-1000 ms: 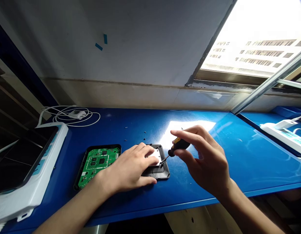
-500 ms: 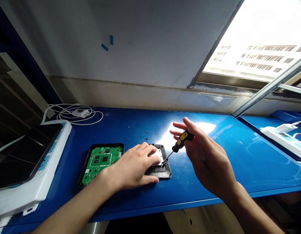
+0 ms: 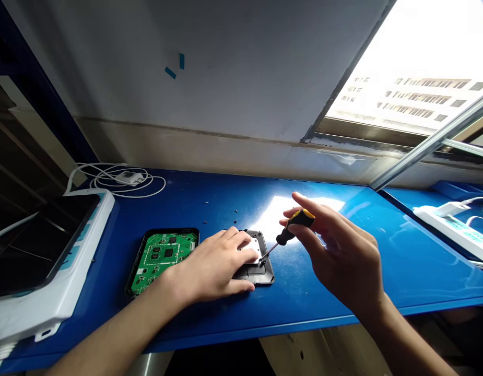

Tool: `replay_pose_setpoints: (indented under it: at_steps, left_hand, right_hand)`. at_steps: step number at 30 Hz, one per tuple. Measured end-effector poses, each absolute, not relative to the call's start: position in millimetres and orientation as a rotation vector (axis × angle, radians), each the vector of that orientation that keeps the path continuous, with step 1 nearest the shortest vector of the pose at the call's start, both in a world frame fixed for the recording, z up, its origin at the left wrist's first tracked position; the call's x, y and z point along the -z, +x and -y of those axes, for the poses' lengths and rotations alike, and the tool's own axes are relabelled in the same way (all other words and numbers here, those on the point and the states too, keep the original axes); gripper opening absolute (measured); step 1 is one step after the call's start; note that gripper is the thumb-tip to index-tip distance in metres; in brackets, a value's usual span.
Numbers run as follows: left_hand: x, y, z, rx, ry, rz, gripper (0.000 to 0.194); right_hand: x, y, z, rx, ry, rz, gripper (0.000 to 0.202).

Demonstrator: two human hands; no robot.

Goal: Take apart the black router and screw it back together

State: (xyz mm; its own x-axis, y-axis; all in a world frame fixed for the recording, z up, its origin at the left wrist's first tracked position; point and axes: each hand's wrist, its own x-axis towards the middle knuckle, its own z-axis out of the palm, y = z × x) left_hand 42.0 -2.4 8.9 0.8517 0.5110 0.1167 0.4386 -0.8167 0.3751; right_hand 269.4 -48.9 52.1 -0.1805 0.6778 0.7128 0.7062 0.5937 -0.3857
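My left hand (image 3: pixel 215 266) lies spread over a black plastic cover (image 3: pixel 268 271), its fingers across a white metal plate (image 3: pixel 254 250) fixed inside. The thumb rests at the cover's near edge, and the hand hides the cover's left part. A screwdriver (image 3: pixel 286 235) with a black and yellow handle is pinched between the thumb and fingers of my right hand (image 3: pixel 339 250). It slants down leftward, its tip at the plate's lower right corner. Left of the cover, partly behind my left forearm, lies a black housing with a green circuit board (image 3: pixel 163 256).
Several small screws (image 3: pixel 236 211) lie beyond the cover on the blue table (image 3: pixel 210 324). To the left, a dark phone (image 3: pixel 45 243) rests on a white power strip (image 3: pixel 88 235), with a charger (image 3: pixel 129 178) and coiled cable behind. Another power strip (image 3: pixel 456 227) stands at the right.
My right hand has rotated around the screwdriver handle, its fingers now more closed on it. The tip stays at the same corner. My left hand has hardly moved.
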Motion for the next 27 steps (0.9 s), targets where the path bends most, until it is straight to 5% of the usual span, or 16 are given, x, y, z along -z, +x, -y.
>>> replay_pose_setpoints:
  at_steps: [6, 10, 14, 20, 27]
  left_hand:
    - [-8.4, 42.3, 3.4, -0.286, 2.700, -0.722, 0.041]
    - [-8.8, 42.3, 3.5, -0.287, 2.711, -0.718, 0.039]
    - [-10.0, 42.5, 3.0, -0.281, 2.709, -0.722, 0.040]
    - [-10.4, 42.3, 3.1, -0.287, 2.705, -0.721, 0.040]
    - [-9.8, 43.1, 3.9, -0.288, 2.717, -0.726, 0.039]
  right_hand:
    - [-48.9, 269.7, 50.9, 0.099, -1.028, 1.862, 0.026]
    - [-48.5, 268.9, 53.5, -0.065, -1.069, 1.882, 0.045]
    - [-49.9, 268.1, 49.5, 0.113, -1.103, 1.869, 0.049]
    - [-52.0, 264.0, 50.6, 0.043, -1.041, 1.876, 0.024]
    - [-51.9, 263.8, 49.0, 0.140, -1.110, 1.849, 0.036]
